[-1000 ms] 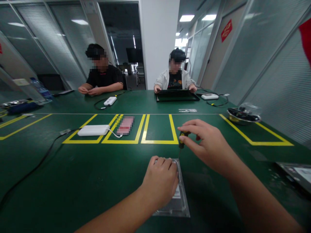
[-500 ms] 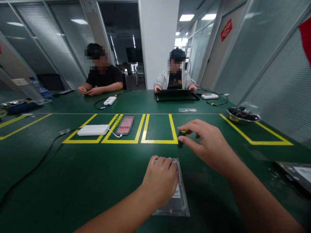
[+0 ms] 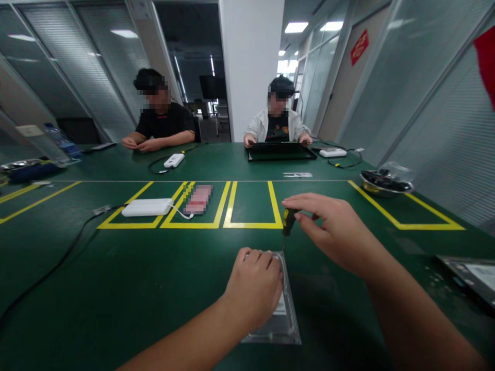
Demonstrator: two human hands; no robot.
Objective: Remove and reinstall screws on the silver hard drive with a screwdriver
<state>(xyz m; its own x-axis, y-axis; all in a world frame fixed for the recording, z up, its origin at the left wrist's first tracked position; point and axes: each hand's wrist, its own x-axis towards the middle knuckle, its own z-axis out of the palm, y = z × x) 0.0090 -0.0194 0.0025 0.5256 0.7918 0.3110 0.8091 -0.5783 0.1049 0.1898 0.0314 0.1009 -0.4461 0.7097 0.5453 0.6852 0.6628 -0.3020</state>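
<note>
A flat silver hard drive (image 3: 288,324) with a white label lies on the green table. My left hand (image 3: 255,286) is closed over its upper left part, covering much of it. My right hand (image 3: 332,226) holds a small screwdriver (image 3: 289,220) with a dark green and yellow handle between thumb and fingers. The screwdriver stands nearly upright, and its thin shaft meets the far right corner of the drive.
Yellow tape (image 3: 253,225) marks boxes farther back, with a white power bank (image 3: 147,207) and a phone (image 3: 199,200). A metal bowl (image 3: 386,185) of dark parts and another device (image 3: 469,278) are at right. Two people sit opposite.
The thumb and fingers of my right hand have shifted on the screwdriver handle, with the thumb farther right. My left hand and the drive look the same.
</note>
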